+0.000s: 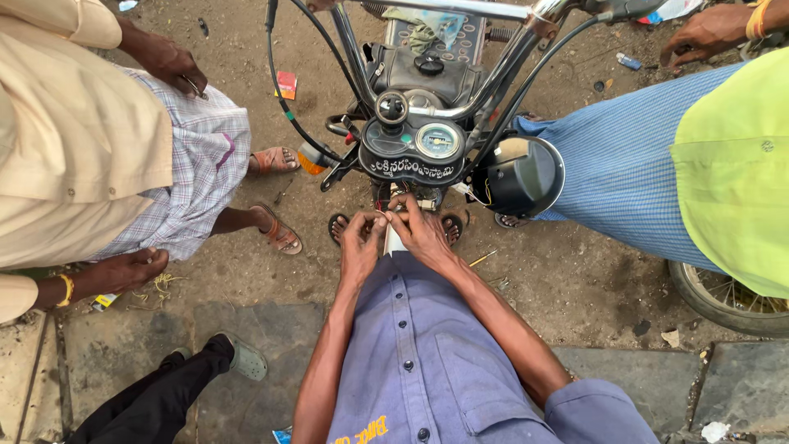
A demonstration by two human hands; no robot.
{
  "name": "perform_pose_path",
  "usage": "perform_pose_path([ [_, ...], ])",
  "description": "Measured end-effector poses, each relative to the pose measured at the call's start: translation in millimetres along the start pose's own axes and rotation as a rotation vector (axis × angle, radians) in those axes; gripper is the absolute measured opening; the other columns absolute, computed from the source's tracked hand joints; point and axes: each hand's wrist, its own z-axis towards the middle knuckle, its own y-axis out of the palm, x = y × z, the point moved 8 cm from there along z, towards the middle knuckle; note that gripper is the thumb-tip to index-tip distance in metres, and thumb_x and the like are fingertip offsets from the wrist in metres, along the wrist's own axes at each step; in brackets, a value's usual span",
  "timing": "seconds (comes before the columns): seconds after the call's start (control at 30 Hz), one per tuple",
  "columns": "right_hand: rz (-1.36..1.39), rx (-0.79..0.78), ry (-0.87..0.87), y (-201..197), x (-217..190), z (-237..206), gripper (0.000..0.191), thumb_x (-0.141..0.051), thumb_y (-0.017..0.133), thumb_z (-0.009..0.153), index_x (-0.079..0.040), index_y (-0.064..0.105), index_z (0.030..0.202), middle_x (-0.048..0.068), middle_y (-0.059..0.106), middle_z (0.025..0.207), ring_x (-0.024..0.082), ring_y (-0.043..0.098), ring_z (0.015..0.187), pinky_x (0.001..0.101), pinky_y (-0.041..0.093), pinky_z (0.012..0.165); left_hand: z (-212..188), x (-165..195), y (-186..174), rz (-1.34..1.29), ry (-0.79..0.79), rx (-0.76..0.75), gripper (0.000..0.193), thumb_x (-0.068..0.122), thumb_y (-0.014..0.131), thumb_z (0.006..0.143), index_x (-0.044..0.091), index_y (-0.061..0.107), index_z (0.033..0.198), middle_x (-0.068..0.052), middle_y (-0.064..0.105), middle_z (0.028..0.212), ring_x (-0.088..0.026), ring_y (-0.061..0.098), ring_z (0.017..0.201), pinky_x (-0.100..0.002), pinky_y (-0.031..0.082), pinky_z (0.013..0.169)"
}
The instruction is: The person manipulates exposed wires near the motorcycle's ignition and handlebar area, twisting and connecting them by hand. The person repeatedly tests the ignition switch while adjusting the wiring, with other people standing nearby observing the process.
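Fingertips of both hands meet just below the black instrument panel [411,156] of a parked motorcycle, pinched narrowly around a small part among the exposed wiring [423,200] behind the headlamp mount; what they grip is too small to make out. The left hand [362,238] curls in from the left, its fingers [374,218] bent tightly, while the right hand [421,230] presses against it, thumb and forefinger closed together. The wiring lies directly at and just above the fingertips. A detached round black headlamp shell [522,177] hangs just to the right. Forearms run back to a blue-grey buttoned shirt [419,353]. Bystanders flank the motorcycle: one in a cream shirt and checked cloth [197,164], another in a lime shirt and blue cloth [625,181].
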Motion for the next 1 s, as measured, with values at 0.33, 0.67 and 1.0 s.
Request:
perform_pose_path([
  [0.33,0.164,0.082,0.011,-13.7,12.2,-11.0,0.027,-0.025,0.06,0.106,-0.007,0.05,0.124,0.01,0.075,0.084,0.017,0.061,0.064,0.0358,0.048,0.057,17.3,-30.7,-16.9,-0.007,-0.098,0.143,0.027,0.026,0.069,0.099,0.0,0.074,0.105,-0.004,0.07,0.085,-0.011,0.058,0.075,-0.026,0.048,0.069],
  [0.67,0.46,-0.065,0.14,-5.7,21.5,-4.0,0.036,-0.026,0.051,0.108,-0.005,0.046,0.136,0.004,0.065,0.074,0.007,0.059,0.063,0.024,0.045,0.052,14.6,22.4,8.5,-0.093,0.032,-0.08,0.029,0.025,0.073,0.094,0.002,0.073,0.111,-0.004,0.07,0.099,-0.011,0.066,0.086,-0.027,0.054,0.075],
  [1.0,0.618,-0.016,0.117,5.9,59.8,3.5,0.03,-0.019,0.053,0.108,0.001,0.058,0.13,0.009,0.075,0.106,0.012,0.072,0.087,0.0254,0.058,0.068,1.1,-23.9,3.4,-0.453,-0.086,-0.061,0.014,0.009,0.071,0.097,0.002,0.074,0.109,-0.004,0.072,0.101,-0.011,0.068,0.093,-0.026,0.058,0.083],
])
